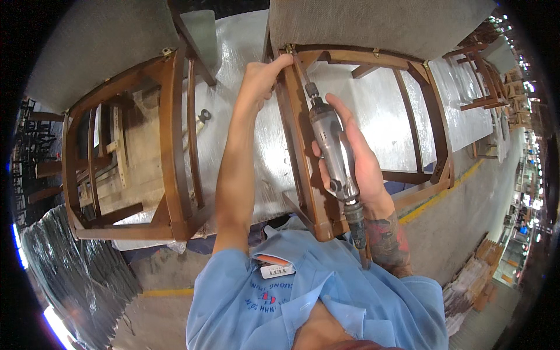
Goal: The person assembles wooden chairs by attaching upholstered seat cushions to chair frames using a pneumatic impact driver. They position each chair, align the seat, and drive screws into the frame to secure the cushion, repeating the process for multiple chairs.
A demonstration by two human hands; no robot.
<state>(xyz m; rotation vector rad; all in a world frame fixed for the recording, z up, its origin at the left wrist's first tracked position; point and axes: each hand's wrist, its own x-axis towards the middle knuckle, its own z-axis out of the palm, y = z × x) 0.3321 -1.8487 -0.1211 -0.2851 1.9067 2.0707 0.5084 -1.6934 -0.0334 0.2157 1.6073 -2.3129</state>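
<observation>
My right hand (pixel 361 160) is wrapped round an air screwdriver (pixel 332 143) with a silver body, its hose end toward me. Its long thin bit points away from me, to a small metal bracket (pixel 290 49) at the corner of a brown wooden chair frame (pixel 294 134). Close by that corner is my left hand (pixel 262 81), its fingers curled in and thumb and forefinger at the bit's tip. Whatever they pinch is too small to make out. A grey upholstered panel (pixel 367 26) adjoins the frame's far edge, where more brackets show.
Another wooden frame (pixel 172 151) with a grey panel (pixel 105 46) stands at left. Clear plastic wrapping (pixel 245 35) covers the surface underneath. Stacked dark sheets (pixel 76 268) lie lower left. More chairs (pixel 481 76) stand at right, beyond a yellow floor line (pixel 440 195).
</observation>
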